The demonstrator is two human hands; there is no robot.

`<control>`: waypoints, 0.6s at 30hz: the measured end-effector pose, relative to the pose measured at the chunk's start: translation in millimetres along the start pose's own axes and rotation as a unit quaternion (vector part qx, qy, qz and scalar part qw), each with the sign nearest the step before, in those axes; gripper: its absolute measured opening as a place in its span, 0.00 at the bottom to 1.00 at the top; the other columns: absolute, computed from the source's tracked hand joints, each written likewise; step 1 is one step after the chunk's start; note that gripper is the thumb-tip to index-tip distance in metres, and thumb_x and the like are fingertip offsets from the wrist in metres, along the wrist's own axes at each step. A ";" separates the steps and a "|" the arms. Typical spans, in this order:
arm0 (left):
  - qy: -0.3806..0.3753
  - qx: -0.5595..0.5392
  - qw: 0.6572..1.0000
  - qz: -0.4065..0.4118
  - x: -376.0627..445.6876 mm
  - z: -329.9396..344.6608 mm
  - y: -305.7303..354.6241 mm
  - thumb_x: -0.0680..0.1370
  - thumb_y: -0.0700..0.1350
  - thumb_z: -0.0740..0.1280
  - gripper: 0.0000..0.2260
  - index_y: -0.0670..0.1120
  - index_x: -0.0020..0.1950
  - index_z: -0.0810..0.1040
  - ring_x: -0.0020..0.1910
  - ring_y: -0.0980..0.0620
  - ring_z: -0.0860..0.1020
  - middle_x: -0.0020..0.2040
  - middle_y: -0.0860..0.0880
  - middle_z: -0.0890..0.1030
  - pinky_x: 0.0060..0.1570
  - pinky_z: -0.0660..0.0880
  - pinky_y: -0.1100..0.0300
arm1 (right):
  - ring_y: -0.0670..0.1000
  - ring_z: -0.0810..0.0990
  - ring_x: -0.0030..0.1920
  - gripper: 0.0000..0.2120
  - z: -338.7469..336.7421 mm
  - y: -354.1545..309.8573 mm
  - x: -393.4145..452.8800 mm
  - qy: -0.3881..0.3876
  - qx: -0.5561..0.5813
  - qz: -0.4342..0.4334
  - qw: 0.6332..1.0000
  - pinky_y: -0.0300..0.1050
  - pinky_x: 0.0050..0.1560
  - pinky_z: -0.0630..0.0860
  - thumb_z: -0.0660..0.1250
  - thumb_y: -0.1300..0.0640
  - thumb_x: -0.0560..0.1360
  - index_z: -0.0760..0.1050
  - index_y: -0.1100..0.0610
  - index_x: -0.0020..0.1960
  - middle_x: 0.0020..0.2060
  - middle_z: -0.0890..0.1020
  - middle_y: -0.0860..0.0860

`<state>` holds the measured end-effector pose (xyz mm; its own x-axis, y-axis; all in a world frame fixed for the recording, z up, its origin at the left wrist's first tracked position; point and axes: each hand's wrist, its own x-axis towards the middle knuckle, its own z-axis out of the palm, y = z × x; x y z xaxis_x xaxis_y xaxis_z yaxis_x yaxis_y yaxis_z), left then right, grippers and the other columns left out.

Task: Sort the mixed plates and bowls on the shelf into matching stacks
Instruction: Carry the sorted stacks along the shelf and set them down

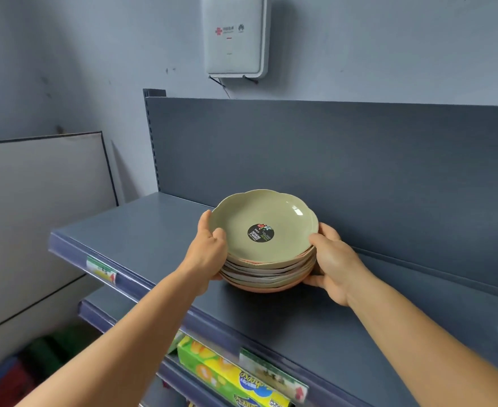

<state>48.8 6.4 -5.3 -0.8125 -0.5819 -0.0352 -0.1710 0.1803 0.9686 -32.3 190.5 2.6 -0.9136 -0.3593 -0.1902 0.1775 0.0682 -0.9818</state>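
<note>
A stack of several scalloped plates (267,271) stands on the dark blue shelf (159,230). The top plate (286,218) is pale green with a round black sticker at its centre; pink and beige rims show below it, and a pink one is at the bottom. My left hand (208,251) grips the stack's left side, thumb on the top rim. My right hand (331,259) grips the right side, thumb on the top rim and fingers curled under the bottom plate. Whether the stack rests on the shelf or is slightly lifted is unclear.
The shelf's back panel (330,160) rises just behind the stack. A white wall-mounted box (234,33) hangs above. Green and yellow boxes (227,374) lie on the lower shelf. A grey board (36,215) leans at the left. Price tags line the shelf's front edge.
</note>
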 end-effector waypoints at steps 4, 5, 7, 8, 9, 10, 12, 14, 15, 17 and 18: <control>0.014 0.004 1.000 0.014 31.4 -53.4 -5.3 0.81 0.45 0.49 0.21 0.61 0.72 0.57 0.41 0.47 0.74 0.42 0.54 0.72 0.38 0.77 0.56 | 0.55 0.76 0.57 0.20 61.2 -2.0 23.3 -0.009 0.012 0.012 1.000 0.56 0.52 0.77 0.52 0.56 0.80 0.62 0.42 0.70 0.59 0.77 0.49; 0.017 0.007 1.000 0.015 41.4 -70.2 -7.3 0.80 0.45 0.49 0.20 0.61 0.71 0.58 0.40 0.47 0.73 0.42 0.54 0.72 0.38 0.76 0.56 | 0.55 0.76 0.58 0.20 81.0 -2.6 30.8 -0.010 0.018 0.016 1.000 0.57 0.54 0.77 0.52 0.56 0.80 0.62 0.42 0.70 0.59 0.77 0.49; 0.023 0.013 1.000 0.010 61.7 -101.0 -12.7 0.80 0.44 0.49 0.20 0.61 0.71 0.58 0.41 0.46 0.72 0.42 0.52 0.72 0.39 0.76 0.54 | 0.55 0.77 0.57 0.21 117.2 -4.6 42.9 -0.014 0.025 0.023 0.999 0.57 0.54 0.76 0.53 0.56 0.80 0.62 0.42 0.71 0.58 0.77 0.49; 0.023 0.015 1.000 0.006 71.6 -115.6 -16.0 0.80 0.44 0.49 0.21 0.61 0.71 0.58 0.40 0.47 0.71 0.43 0.50 0.72 0.40 0.75 0.54 | 0.55 0.77 0.57 0.21 134.1 -5.9 47.7 -0.017 0.029 0.025 0.999 0.57 0.54 0.76 0.53 0.56 0.80 0.62 0.42 0.71 0.58 0.77 0.49; 0.023 0.018 1.000 0.004 80.9 -129.3 -19.2 0.80 0.44 0.49 0.21 0.61 0.71 0.58 0.40 0.47 0.71 0.43 0.49 0.72 0.40 0.75 0.53 | 0.55 0.77 0.57 0.21 149.9 -7.0 53.1 -0.019 0.032 0.027 0.999 0.57 0.55 0.76 0.53 0.57 0.80 0.62 0.42 0.71 0.58 0.77 0.49; 0.024 0.020 1.000 0.003 89.8 -142.0 -22.3 0.80 0.44 0.49 0.21 0.61 0.71 0.58 0.39 0.47 0.70 0.43 0.48 0.72 0.40 0.75 0.53 | 0.55 0.77 0.56 0.21 164.3 -7.8 58.5 -0.020 0.034 0.028 0.999 0.57 0.55 0.76 0.53 0.57 0.80 0.62 0.42 0.70 0.58 0.78 0.49; 0.022 0.023 0.999 -0.001 107.0 -165.9 -27.7 0.80 0.44 0.49 0.21 0.61 0.71 0.58 0.39 0.47 0.70 0.45 0.45 0.72 0.40 0.75 0.52 | 0.54 0.77 0.55 0.21 190.8 -9.1 68.5 -0.021 0.037 0.031 0.999 0.57 0.54 0.76 0.53 0.56 0.80 0.62 0.42 0.70 0.57 0.78 0.48; 0.023 0.021 1.000 -0.001 123.3 -187.3 -33.0 0.80 0.45 0.49 0.20 0.61 0.70 0.59 0.40 0.47 0.70 0.47 0.45 0.72 0.39 0.74 0.52 | 0.54 0.77 0.55 0.21 215.1 -11.2 77.6 -0.021 0.037 0.031 0.999 0.57 0.53 0.76 0.53 0.56 0.80 0.62 0.42 0.70 0.57 0.78 0.49; 0.026 0.019 0.999 -0.001 131.4 -197.0 -36.0 0.80 0.45 0.49 0.20 0.60 0.70 0.59 0.40 0.47 0.70 0.47 0.45 0.72 0.39 0.73 0.52 | 0.54 0.77 0.56 0.20 226.6 -12.3 81.7 -0.021 0.037 0.032 0.999 0.56 0.52 0.76 0.54 0.56 0.80 0.62 0.43 0.70 0.57 0.78 0.49; 0.034 0.013 0.999 0.001 145.9 -213.5 -41.6 0.79 0.44 0.49 0.20 0.59 0.70 0.60 0.40 0.48 0.70 0.47 0.45 0.72 0.39 0.73 0.53 | 0.54 0.77 0.55 0.21 247.7 -14.0 88.5 -0.022 0.038 0.032 0.999 0.55 0.50 0.76 0.54 0.56 0.80 0.62 0.43 0.70 0.57 0.77 0.49; 0.036 0.012 0.999 0.002 152.5 -221.2 -44.1 0.79 0.44 0.49 0.20 0.59 0.69 0.61 0.39 0.48 0.70 0.46 0.45 0.73 0.38 0.73 0.53 | 0.53 0.77 0.54 0.21 257.3 -14.5 91.5 -0.021 0.040 0.030 0.999 0.54 0.49 0.76 0.54 0.56 0.79 0.62 0.43 0.70 0.58 0.77 0.49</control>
<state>55.7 -265.6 1.1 -0.7709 -0.6368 -0.0129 -0.1826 0.2015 0.9623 -24.4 -82.8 -0.1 -0.8841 -0.3963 -0.2475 0.2620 0.0181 -0.9649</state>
